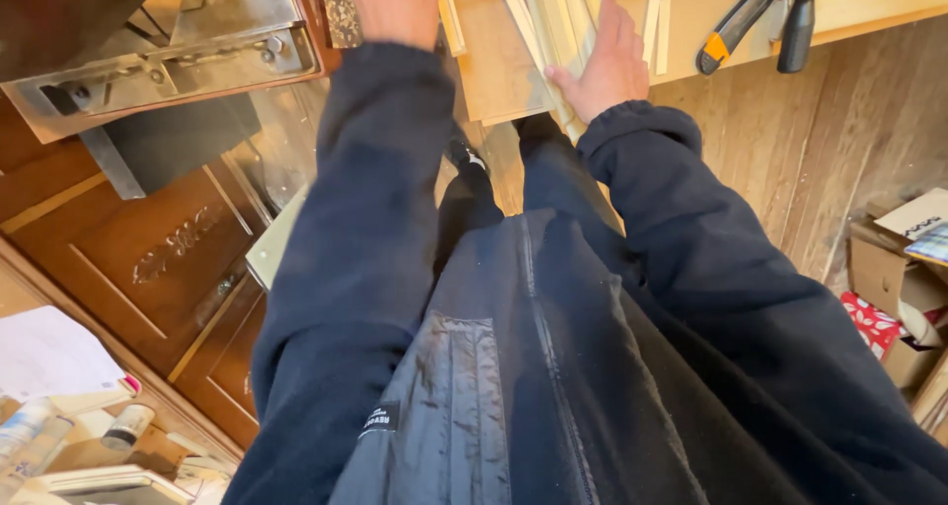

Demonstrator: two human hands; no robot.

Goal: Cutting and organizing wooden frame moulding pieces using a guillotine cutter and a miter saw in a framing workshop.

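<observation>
- Workbench (711,11), top of frame: light wood top w/ its front edge running upper centre to upper right. Work looks early/mid-stage by my read: strips are gathered but nothing visibly joined or cut yet.
- Wood floor (820,159), right half: bare planks below the bench edge, the widest open room for stepping.
- Dark wood cabinet (148,258), left: panelled doors, close beside the person's left side; little room that way.
- Metal-lined tray (168,51), upper left: tilted, its corner near the left arm.
- Cardboard boxes (904,268), right edge: clutter hemming the floor on that side.
- Bundle of pale wood strips (538,21), top centre: lies on the bench, overhanging toward the front edge.
- Right hand (602,66): fingers flat and together, palm pressed on the strips, not gripping round them.
- Left hand (395,6), top centre-left: mostly cut off by frame top; can't tell finger state or what it holds.
- Pliers w/ black-orange handles (736,26), upper right: on bench, apart from both hands.
- Two short strips (657,21): loose, just right of right hand.
</observation>
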